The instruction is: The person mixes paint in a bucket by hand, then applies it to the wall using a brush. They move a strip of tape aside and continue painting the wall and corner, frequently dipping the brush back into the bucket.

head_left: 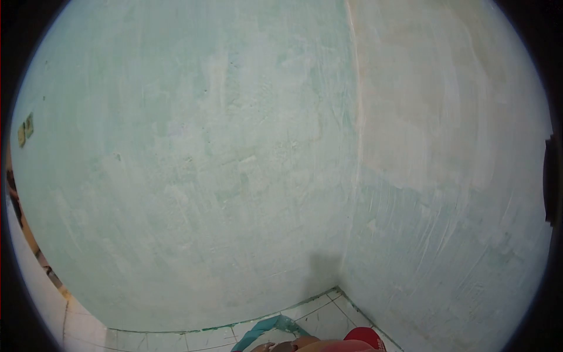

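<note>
Skin-toned shapes point(306, 341) show in a thin strip at the bottom edge, mostly cut off by the frame. Whether they are my left hand, my right hand or part of an arm cannot be made out, and no grip is clear. A teal, cloth-like or plastic item point(261, 330) curves beside them on the left. To their right lie something pink and a rounded red thing point(365, 335) with small pale marks, perhaps a cap.
A pale green wall point(176, 176) with whitish smears meets a second smeared wall point(434, 117) at a corner. White floor tiles point(322, 317) run below. Two small wall plates point(25, 130) are at far left, near an opening. A dark object point(551, 180) stands at the right edge.
</note>
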The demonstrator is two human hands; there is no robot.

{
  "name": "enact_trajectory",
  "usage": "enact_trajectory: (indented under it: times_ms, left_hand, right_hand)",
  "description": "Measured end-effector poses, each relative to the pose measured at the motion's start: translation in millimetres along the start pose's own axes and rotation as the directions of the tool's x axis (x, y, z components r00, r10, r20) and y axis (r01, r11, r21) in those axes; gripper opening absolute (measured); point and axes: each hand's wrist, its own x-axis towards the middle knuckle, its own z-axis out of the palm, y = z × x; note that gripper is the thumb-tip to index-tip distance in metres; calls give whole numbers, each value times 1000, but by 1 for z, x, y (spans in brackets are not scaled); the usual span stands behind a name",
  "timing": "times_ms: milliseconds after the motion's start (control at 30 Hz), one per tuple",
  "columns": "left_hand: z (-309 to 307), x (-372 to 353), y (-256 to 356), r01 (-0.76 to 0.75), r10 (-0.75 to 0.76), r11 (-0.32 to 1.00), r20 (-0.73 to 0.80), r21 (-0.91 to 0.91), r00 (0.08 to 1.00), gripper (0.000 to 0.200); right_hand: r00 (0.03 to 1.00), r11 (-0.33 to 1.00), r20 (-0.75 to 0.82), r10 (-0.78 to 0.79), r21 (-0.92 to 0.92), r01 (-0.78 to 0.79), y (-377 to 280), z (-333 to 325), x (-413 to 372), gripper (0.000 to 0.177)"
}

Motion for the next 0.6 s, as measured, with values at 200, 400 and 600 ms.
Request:
enact_trajectory:
  times_ms: [200, 400, 600]
  left_hand:
    - [7, -26, -24, -1, 1, 998, 3, 63, 1000, 43]
    - [15, -58, -44, -7, 2, 990, 35, 142, 999, 41]
    - [18, -79, -58, -46, 28, 975, 81, 218, 996, 40]
  right_hand:
    - [993, 994, 51, -102, -26, 103, 44, 25, 41, 32]
    - [990, 995, 102, -93, -24, 96, 42, 15, 40, 31]
    - [992, 993, -48, -116, 15, 117, 33, 1, 33, 37]
